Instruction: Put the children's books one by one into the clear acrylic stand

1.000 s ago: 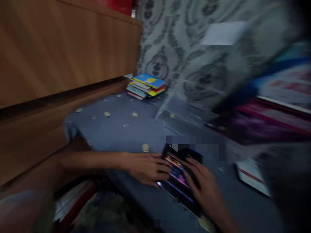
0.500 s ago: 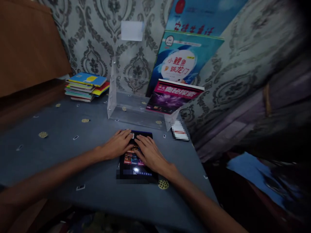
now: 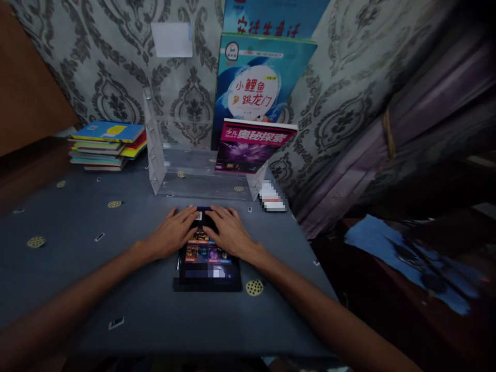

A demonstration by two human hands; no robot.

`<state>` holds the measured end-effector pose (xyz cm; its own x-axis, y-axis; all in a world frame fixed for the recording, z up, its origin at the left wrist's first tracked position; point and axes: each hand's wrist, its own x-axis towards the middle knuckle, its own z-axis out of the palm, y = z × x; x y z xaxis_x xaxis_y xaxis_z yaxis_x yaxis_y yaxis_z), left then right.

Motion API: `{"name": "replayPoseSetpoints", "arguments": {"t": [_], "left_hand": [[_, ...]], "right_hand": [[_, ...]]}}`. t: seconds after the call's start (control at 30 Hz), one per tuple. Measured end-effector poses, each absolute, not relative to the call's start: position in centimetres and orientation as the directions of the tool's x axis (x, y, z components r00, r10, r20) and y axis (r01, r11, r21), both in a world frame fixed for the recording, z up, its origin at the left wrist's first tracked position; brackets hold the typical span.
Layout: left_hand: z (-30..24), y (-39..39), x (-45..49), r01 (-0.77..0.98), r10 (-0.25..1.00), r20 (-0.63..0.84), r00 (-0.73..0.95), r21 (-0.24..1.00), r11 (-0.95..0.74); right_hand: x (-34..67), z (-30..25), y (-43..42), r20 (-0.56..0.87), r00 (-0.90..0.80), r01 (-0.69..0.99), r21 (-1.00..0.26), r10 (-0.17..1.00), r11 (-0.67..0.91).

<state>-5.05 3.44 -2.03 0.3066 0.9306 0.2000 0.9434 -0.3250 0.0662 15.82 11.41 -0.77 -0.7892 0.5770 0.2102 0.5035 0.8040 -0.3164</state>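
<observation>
A book (image 3: 209,256) with a dark cover and rows of small colour pictures lies flat on the table, a white barcode patch near its far edge. My left hand (image 3: 176,231) rests on its far left part, fingers stretched out. My right hand (image 3: 230,232) lies flat across the far right part, its fingers likewise extended. Both hands touch the cover and cover some of its pictures. Just beyond them stands a clear acrylic rack (image 3: 197,186). A magenta book (image 3: 251,147) leans in it, in front of a blue-green book (image 3: 256,77) and another blue book (image 3: 275,18).
At the back left is a stack of books (image 3: 106,142). A phone-like item (image 3: 273,196), partly blurred out, lies right of the rack. The patterned table cover (image 3: 135,279) ends at the right, where a blue cloth (image 3: 387,253) lies lower down. A purple curtain (image 3: 360,155) hangs there.
The view has turned slightly right, so the scene sits further left. My right hand has shifted a little towards the book's far right edge. Both hands stay on the book.
</observation>
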Motion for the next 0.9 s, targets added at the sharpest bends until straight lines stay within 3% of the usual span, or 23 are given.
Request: {"name": "replayPoseSetpoints", "arguments": {"t": [0.33,0.47,0.63,0.9], "left_hand": [[0.3,5.6,-2.7,0.934,0.917,0.180,0.357,-0.070,-0.350],[-0.5,6.7,-1.3,0.904,0.873,0.239,0.425,-0.080,-0.419],[-1.5,7.2,-1.1,0.894,0.850,0.286,0.443,-0.067,-0.443],[-2.3,6.5,-1.0,0.863,0.846,0.188,0.500,-0.018,-0.506]], "right_hand": [[18.8,-2.7,13.4,0.289,-0.730,0.457,-0.466,0.619,0.757],[19.1,-2.5,13.8,0.336,-0.635,0.513,-0.490,0.695,0.705],[19.6,-2.1,14.2,0.335,-0.638,0.490,-0.517,0.693,0.702],[20.0,-2.2,14.4,0.345,-0.665,0.496,-0.460,0.663,0.737]]}}
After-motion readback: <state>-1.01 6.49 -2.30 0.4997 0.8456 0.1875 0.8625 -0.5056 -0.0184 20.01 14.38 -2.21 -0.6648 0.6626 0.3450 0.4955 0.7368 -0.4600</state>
